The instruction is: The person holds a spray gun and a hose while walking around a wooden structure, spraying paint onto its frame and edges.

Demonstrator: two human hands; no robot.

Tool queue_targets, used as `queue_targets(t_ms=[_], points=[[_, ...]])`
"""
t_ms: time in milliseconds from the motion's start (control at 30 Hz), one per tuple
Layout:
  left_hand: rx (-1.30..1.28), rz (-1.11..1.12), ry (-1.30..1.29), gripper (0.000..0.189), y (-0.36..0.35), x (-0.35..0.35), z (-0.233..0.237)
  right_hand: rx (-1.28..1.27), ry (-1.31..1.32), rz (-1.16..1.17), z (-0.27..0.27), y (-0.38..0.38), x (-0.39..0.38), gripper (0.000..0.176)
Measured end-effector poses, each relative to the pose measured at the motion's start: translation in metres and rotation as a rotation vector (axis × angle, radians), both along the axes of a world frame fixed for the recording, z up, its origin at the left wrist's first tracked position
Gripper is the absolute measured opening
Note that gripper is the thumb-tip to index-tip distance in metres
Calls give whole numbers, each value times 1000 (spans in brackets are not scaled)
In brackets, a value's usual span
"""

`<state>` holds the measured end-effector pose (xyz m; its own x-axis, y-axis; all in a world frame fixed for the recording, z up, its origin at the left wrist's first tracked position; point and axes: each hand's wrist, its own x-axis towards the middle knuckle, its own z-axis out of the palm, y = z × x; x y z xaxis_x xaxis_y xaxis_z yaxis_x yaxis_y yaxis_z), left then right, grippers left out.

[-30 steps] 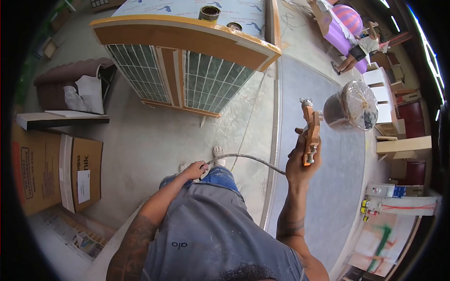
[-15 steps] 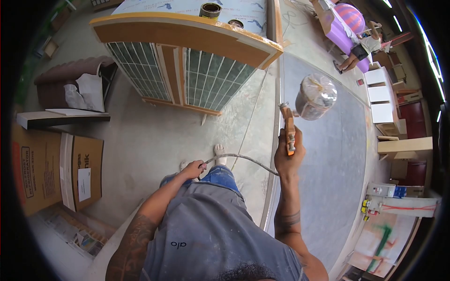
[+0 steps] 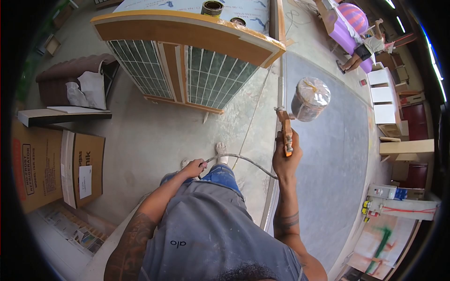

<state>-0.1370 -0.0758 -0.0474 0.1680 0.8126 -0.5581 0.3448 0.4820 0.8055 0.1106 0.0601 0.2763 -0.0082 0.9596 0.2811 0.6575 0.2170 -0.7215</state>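
My right hand (image 3: pixel 287 157) is wrapped round the handle of an orange spray gun (image 3: pixel 285 129). A cup (image 3: pixel 311 99) covered in clear plastic is attached to the gun's right side. From the gun a grey hose (image 3: pixel 248 160) curves across to my left hand (image 3: pixel 193 168), whose fingers are closed around it in front of my waist. Ahead of me stands a counter (image 3: pixel 178 40) with an orange-brown band along its top and green tiled panels (image 3: pixel 218 75) below. The gun is apart from the counter, to the right of its near corner.
Two open cans (image 3: pixel 212 8) sit on the film-covered countertop. At left are a cardboard box (image 3: pixel 84 168) and a brown ridged piece (image 3: pixel 56 84). A grey floor panel (image 3: pixel 323 173) lies to my right. Farther off, a person (image 3: pixel 370 47) stands beside a purple structure (image 3: pixel 344 33).
The spray gun and my right hand have shifted slightly left and down. My left hand stays on the hose. The distant person has an arm raised higher.
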Motion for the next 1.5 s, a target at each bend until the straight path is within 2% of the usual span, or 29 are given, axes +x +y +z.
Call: queue_targets(t_ms=[133,233,367,467,533,633,833,867,1000,1033,1133,1233,1333,1500], points=[[5,40,-36,23,-1,-1,-5,158,-6,-8,-4,-8,4,36],[-21,61,-11,23,0,-3,1,153,102,-43,-5,-17,4,38],[-29,55,6,25,3,-2,6,132,36,-19,1,-19,-1,34],[-4,-9,9,26,1,-3,-9,43,-6,-3,0,-15,-1,29],[-8,-32,36,29,3,-2,-3,-44,0,-9,-1,-13,0,29],[-15,-17,26,29,4,-5,3,-38,-53,-43,8,-16,-1,26],[8,-3,-5,29,4,-8,-4,324,74,-17,6,-22,7,34],[10,-10,-7,29,5,-7,-6,236,103,-56,9,-29,9,34],[-10,-12,-26,32,5,-8,-12,155,199,-113,22,-47,2,36],[-3,-24,-9,33,6,-9,-6,249,104,-106,14,-46,8,38],[11,-56,64,36,7,-21,-4,370,330,-49,14,-50,-6,47],[13,-27,118,38,3,-34,-12,153,406,-173,19,-77,-9,45],[45,27,155,38,-3,-32,-16,103,446,-315,12,-91,-8,37],[59,7,232,32,-11,-36,-17,52,631,-339,29,-121,-20,48]])
